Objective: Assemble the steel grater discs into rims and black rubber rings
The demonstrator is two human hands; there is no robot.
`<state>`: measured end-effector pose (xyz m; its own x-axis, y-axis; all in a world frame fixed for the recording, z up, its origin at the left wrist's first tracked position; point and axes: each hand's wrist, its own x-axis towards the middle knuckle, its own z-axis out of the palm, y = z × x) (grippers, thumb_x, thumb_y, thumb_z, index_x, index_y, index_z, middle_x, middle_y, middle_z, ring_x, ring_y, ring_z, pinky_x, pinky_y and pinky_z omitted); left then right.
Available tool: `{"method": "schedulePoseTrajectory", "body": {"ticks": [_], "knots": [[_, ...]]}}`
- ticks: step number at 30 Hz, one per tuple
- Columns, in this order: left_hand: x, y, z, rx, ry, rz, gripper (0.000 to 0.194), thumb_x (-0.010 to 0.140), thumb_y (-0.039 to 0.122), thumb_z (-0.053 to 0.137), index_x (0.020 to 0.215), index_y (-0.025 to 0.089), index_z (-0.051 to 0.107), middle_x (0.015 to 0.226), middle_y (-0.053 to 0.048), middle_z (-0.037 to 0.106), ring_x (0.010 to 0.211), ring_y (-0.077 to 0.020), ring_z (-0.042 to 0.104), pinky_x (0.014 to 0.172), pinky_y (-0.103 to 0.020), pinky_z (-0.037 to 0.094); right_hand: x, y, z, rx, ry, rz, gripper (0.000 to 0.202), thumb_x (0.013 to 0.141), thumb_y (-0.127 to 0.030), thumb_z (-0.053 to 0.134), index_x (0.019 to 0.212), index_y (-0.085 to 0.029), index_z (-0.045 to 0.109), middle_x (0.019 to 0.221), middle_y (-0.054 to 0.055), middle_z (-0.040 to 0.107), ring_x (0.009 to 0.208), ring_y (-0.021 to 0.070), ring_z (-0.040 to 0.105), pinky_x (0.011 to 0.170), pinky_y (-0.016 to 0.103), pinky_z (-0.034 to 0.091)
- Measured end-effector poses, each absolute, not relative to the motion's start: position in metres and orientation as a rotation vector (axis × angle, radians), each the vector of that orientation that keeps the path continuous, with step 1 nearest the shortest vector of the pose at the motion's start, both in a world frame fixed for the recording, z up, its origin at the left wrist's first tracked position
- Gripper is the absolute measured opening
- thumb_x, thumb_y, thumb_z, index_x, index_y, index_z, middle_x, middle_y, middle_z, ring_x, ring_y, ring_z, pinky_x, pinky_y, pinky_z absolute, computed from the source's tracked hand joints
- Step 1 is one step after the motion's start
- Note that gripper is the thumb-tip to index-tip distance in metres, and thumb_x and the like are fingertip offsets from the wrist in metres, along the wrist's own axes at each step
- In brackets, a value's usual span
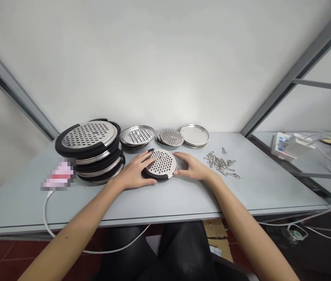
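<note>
A round metal grater with rows of slots and a black rim piece on its left side lies flat on the table in front of me. My left hand grips its black left edge, fingers over the top and thumb at the front. Around the bare metal right edge, the thumb and fingers of my right hand are curved. Nearest to my left hand rises a stack of black-rimmed graters. Several small metal clips lie loose to the right of my right hand.
Behind the grater stand coarse grating discs, perforated discs and shallow metal trays. A blurred pink item with a white cable sits at left. The table has metal frame posts; a white box and cables lie right.
</note>
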<state>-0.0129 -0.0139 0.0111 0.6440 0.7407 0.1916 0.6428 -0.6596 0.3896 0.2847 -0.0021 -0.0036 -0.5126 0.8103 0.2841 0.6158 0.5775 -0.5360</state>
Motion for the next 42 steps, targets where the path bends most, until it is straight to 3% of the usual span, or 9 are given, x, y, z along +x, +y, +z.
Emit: {"method": "schedulePoseTrajectory", "body": {"ticks": [12,29,42], "knots": [[-0.0142,-0.0134,0.0094,2.554,1.09,0.545,0.09,0.067,0.06,0.077,0.142,0.021,0.047,0.156,-0.015,0.032,0.145,-0.0345,0.026,0.118,-0.053,0.027,0.2826,-0.003,-0.0016,-1.085,-2.318,0.477,0.078,0.075,-0.058,0.071,0.138,-0.017,0.05,0.138,0.018,0.055,0.125,0.0346,0.054,0.107,0.053,0.042],[-0.0148,-0.0147,0.0107,2.572,1.089,0.524,0.087,0.072,0.059,0.074,0.145,0.022,0.044,0.157,-0.013,0.029,0.146,-0.0329,0.025,0.119,-0.051,0.026,0.2808,-0.0036,-0.0018,-1.07,-2.327,0.502,0.089,0.073,-0.062,0.071,0.144,-0.017,0.042,0.147,0.02,0.046,0.135,0.0374,0.044,0.112,0.058,0.035],[-0.0152,-0.0159,0.0127,2.551,1.081,0.53,0.084,0.074,0.059,0.072,0.144,0.023,0.044,0.157,-0.012,0.03,0.147,-0.0324,0.024,0.119,-0.051,0.026,0.2811,-0.0032,-0.0033,-1.065,-2.328,0.482,0.088,0.072,-0.061,0.071,0.144,-0.019,0.043,0.145,0.018,0.048,0.132,0.0372,0.047,0.11,0.056,0.038]]}}
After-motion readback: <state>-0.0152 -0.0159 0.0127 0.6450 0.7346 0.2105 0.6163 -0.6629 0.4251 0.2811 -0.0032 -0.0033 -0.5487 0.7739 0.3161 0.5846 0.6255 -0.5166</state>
